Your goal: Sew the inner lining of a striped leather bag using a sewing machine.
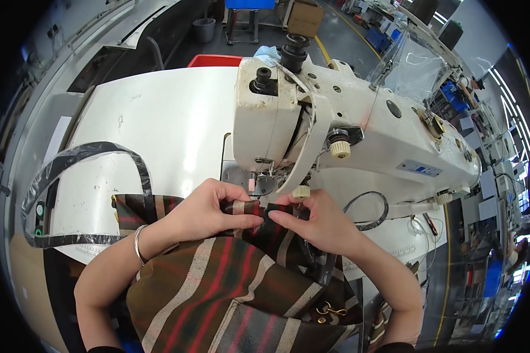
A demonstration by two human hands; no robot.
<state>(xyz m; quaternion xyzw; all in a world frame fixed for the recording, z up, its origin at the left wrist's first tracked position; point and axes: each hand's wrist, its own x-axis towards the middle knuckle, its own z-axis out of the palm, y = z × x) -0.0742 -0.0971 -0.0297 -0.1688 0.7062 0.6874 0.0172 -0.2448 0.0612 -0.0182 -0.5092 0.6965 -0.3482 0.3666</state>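
Brown plaid cloth (pixel 206 294), striped cream and red, bulges just below the grip, between two bare forearms. A small brass-coloured clasp (pixel 335 310) lies on it, below the right hand. I see the left hand (pixel 209 207), a bangle (pixel 138 244) at its wrist, angled inward with thumb below and fingers above, pinched closed on the cloth's upper edge. The right hand (pixel 315 220) mirrors it, thumb and forefinger drawn together on the same edge, a slight gap from the left fingertips. Left of the grip loops a plastic-wrapped black strap (pixel 94 148); to its right, a scale strip (pixel 403 253) is marked along the white table (pixel 159 117). Just beyond the fingers stands a cream sewing machine (pixel 335 106), a silver-and-blue plate (pixel 419 168) on its arm, its marking too small for me to read. Farther off sit a red bin (pixel 215 60) and a cardboard box (pixel 305 17).
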